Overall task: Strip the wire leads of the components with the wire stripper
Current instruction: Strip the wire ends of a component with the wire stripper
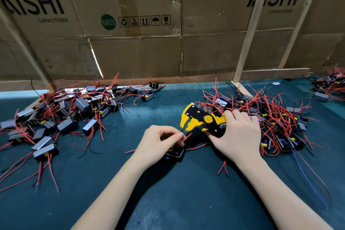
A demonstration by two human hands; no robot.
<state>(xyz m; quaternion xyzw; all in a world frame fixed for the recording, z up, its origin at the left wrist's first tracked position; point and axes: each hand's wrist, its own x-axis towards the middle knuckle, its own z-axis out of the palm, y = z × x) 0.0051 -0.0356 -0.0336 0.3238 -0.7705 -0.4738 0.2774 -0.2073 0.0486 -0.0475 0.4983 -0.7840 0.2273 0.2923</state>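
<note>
My right hand (240,132) grips the handles of a yellow and black wire stripper (200,119), whose jaws point left and down. Just below those jaws my left hand (158,144) pinches a thin black lead and holds a small black component (175,153) against the table. A red lead (187,136) of that component sticks up toward the stripper's jaws, a little apart from them. Other red leads trail from the component across the mat.
One heap of components with red wires (61,117) lies at the left, another (276,117) at the right behind my right hand. A third pile (332,86) sits far right. Cardboard walls (141,52) on wooden battens close the back of the dark green mat (177,192).
</note>
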